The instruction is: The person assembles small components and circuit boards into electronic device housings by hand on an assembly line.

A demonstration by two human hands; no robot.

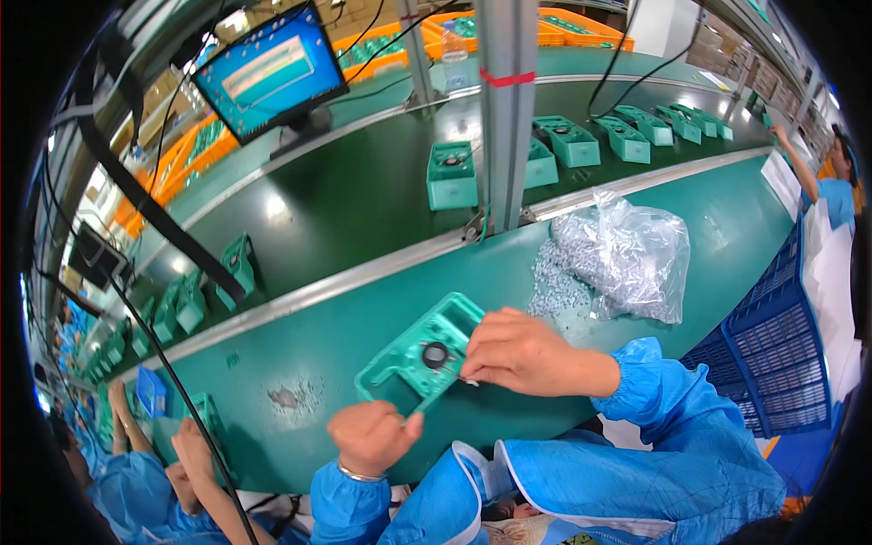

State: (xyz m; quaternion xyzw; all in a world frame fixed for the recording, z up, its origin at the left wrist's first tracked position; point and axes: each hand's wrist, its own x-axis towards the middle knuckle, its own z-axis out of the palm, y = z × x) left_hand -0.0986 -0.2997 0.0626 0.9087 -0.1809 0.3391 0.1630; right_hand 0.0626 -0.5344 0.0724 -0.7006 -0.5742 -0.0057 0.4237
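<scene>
A green plastic housing (391,361) is tilted over the bench in front of me. Set inside it is a round black part (435,354), which looks like a small speaker. My left hand (374,438) is closed at the housing's near left edge, with the thumb along its rim. Closed in a pinch at the housing's right side is my right hand (522,354). Its fingertips hold thin wires (457,371) that run from the round part, and a small whitish end (471,383) shows below them.
A clear bag of small pale parts (627,254) lies on the bench, with some spilled beside it. More green housings (451,177) line the conveyor beyond. A metal post (505,118), a monitor (270,73) and blue crates (772,345) stand around. Co-workers' hands (193,454) work at left.
</scene>
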